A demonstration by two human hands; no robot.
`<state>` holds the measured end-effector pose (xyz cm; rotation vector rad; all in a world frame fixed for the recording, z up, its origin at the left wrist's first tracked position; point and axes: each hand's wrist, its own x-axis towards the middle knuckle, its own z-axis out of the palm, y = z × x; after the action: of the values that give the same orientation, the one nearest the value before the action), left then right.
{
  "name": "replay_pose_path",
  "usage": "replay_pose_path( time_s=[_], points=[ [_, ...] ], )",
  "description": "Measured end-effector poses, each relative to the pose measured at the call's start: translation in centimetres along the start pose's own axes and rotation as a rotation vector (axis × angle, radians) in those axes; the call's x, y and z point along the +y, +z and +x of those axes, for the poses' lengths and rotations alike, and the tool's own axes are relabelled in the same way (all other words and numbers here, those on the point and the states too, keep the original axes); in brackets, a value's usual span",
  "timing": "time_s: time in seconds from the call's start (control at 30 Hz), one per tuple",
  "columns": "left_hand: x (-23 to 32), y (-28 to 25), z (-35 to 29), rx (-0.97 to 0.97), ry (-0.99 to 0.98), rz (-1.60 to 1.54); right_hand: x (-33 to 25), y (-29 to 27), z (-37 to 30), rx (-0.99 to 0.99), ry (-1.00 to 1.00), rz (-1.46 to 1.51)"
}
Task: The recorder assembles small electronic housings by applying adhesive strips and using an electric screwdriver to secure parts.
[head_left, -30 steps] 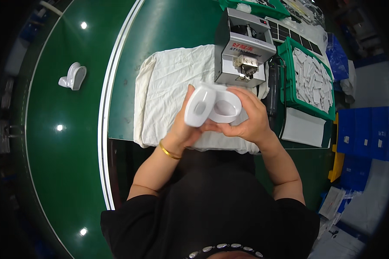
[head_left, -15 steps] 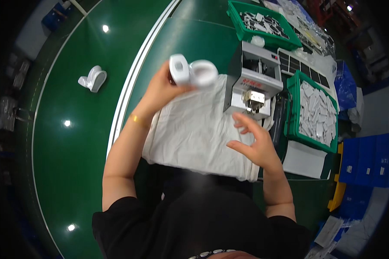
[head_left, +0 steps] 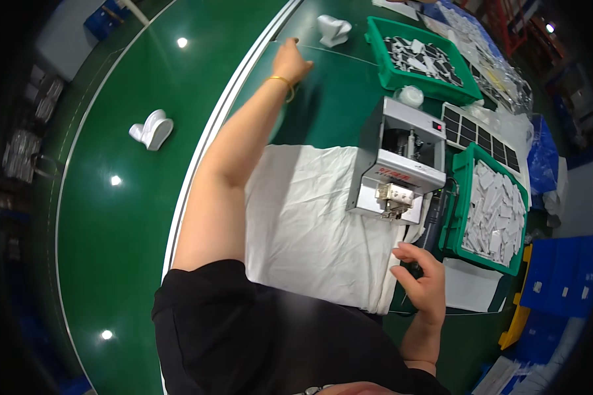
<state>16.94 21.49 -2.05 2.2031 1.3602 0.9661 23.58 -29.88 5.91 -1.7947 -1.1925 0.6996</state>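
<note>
My left hand [head_left: 292, 64] is stretched far forward over the green table, fingers apart and holding nothing. A gold band circles its wrist. Ahead and to its right, apart from the fingers, a glossy white moulded piece with rounded lobes [head_left: 334, 30] rests on the table. My right hand [head_left: 425, 280] hovers beside the right edge of a white cloth [head_left: 303, 224], its fingers curved and the thumb apart, with nothing visible in it. In front of that hand stands a small grey benchtop machine [head_left: 402, 168] with a metal fixture low on its front.
Beyond the machine is a green bin [head_left: 383, 71] of black and white pieces. To its right, another green bin [head_left: 451, 230] holds white pieces. A similar white piece [head_left: 153, 130] lies on the green surface left of the white rail. Blue boxes [head_left: 560, 253] are stacked at right.
My left hand has moved forward and let go of the white piece, which now rests on the far part of the table. My right hand has drawn back from the machine. The view has shifted.
</note>
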Motion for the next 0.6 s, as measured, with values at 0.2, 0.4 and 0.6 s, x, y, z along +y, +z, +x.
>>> replay_pose_path(
  time_s=[0.2, 0.4, 0.6],
  points=[
    [-7.5, -18.7, -3.6, -0.244, -0.125, 0.864, 1.6, -0.7, -1.9, 0.025, 0.059, 0.040],
    [-18.9, -30.0, -10.2, -0.368, -0.121, 0.431, 1.3, 1.4, -0.9, -0.062, -0.041, 0.144],
    [-1.5, -25.0, -20.5, -0.534, -0.195, -0.702, -1.0, 6.3, 1.1, -0.045, -0.061, 0.375]
  ],
)
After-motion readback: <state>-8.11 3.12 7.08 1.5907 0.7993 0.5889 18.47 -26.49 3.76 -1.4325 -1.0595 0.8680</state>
